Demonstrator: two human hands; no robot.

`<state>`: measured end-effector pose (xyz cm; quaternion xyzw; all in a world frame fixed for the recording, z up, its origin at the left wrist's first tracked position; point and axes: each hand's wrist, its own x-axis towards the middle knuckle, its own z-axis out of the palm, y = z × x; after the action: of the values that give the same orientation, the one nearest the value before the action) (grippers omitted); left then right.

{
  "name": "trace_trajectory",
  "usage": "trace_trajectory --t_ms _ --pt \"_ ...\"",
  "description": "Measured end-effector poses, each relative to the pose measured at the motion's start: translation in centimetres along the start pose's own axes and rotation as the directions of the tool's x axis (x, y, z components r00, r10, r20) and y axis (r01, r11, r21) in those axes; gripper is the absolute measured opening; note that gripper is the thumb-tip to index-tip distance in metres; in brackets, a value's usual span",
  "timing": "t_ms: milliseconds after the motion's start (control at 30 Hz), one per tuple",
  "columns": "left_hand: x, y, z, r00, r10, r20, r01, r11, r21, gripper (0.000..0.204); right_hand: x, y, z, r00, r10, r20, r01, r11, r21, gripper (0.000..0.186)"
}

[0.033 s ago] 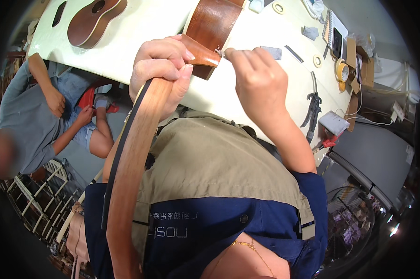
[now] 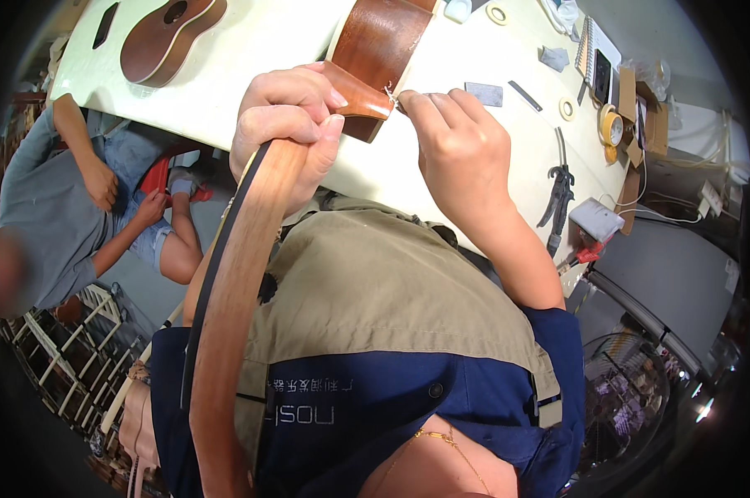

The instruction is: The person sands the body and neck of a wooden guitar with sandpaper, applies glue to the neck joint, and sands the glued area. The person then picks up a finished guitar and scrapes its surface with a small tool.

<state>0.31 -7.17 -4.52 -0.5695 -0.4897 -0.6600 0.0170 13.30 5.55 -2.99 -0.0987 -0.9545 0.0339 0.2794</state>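
My left hand (image 2: 288,124) wraps round the wooden neck (image 2: 246,220) of a small guitar-like instrument, close to where the neck meets the body. The neck, with a dark fingerboard along its left edge, runs down toward me. The glossy brown body (image 2: 383,41) lies on its side on the table. Thin pale shavings (image 2: 390,93) cling at the tip of the neck heel (image 2: 365,101). Right beside them, the fingers of my right hand (image 2: 462,145) are pinched together. Whatever they hold is too small and hidden to name.
Another small brown instrument (image 2: 163,41) lies on the white table (image 2: 259,37) at the far left. A grey block (image 2: 484,94), a dark strip (image 2: 525,95), tape rolls (image 2: 567,108) and a black clamp (image 2: 559,199) lie to the right. A seated person (image 2: 68,199) is at the left.
My right hand has shifted very slightly at the heel. The pale shavings there stand out a little more. The left hand and the instrument stay put.
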Motion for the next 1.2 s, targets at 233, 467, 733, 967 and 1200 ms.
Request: trace_trajectory --t_ms 233,467,733,967,1200 --pt "0.1 0.3 -0.2 1.000 -0.008 0.006 0.008 1.000 0.030 0.028 3.3 2.8 -0.9 0.999 0.024 -0.026 -0.023 0.999 0.043 0.011" --pt "0.3 0.2 0.0 1.000 -0.018 0.007 0.018 1.000 0.025 0.029 0.1 -0.2 -0.5 0.999 0.029 0.029 -0.030 0.999 0.020 0.010" --pt "0.2 0.4 -0.1 0.999 -0.054 -0.002 0.054 0.998 0.039 0.031 2.7 3.5 0.2 0.999 0.005 -0.037 0.000 0.991 0.133 0.012" --pt "0.3 0.3 0.1 0.997 -0.077 0.016 0.076 0.996 0.052 0.030 0.4 1.8 0.6 0.998 -0.037 -0.053 0.042 0.993 0.111 0.013" --pt "0.4 0.3 0.1 0.997 -0.078 0.008 0.078 0.996 0.036 0.030 0.5 0.6 1.0 0.989 -0.026 -0.144 0.013 0.996 -0.090 0.016"
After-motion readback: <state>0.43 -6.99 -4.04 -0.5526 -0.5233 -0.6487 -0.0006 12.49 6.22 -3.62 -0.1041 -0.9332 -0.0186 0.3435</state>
